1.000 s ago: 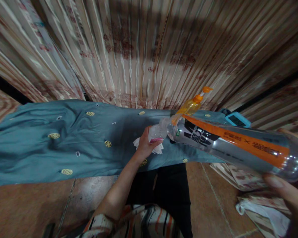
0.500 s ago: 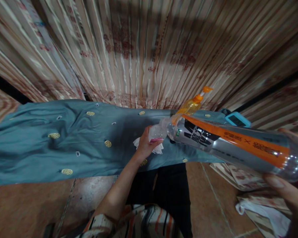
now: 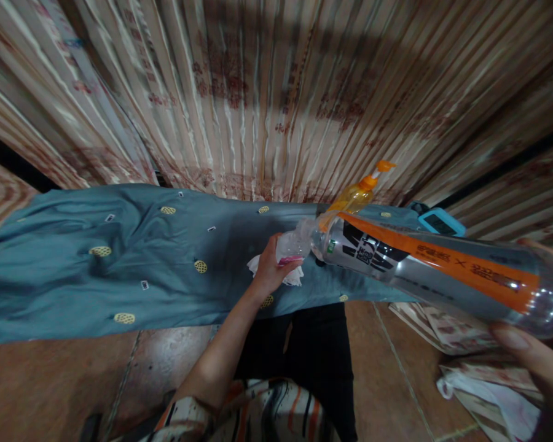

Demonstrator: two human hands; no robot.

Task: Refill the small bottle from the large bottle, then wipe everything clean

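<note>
My right hand (image 3: pixel 529 350) grips the base end of a large clear plastic bottle (image 3: pixel 424 270) with an orange and black label. The bottle is tilted, its neck pointing left and slightly down. At its mouth is a small translucent bottle (image 3: pixel 291 247) with a pink band, and my left hand (image 3: pixel 270 270) is closed around it. The two mouths meet or nearly meet; I cannot tell whether they touch. Under my left hand lies a crumpled white tissue (image 3: pixel 294 277) on the teal cloth (image 3: pixel 166 276).
A yellow pump bottle (image 3: pixel 352 197) with an orange top stands behind the large bottle. To its right is a light-blue framed device (image 3: pixel 441 222). A pleated curtain (image 3: pixel 258 110) hangs along the far edge. A white bag (image 3: pixel 498 399) lies at lower right.
</note>
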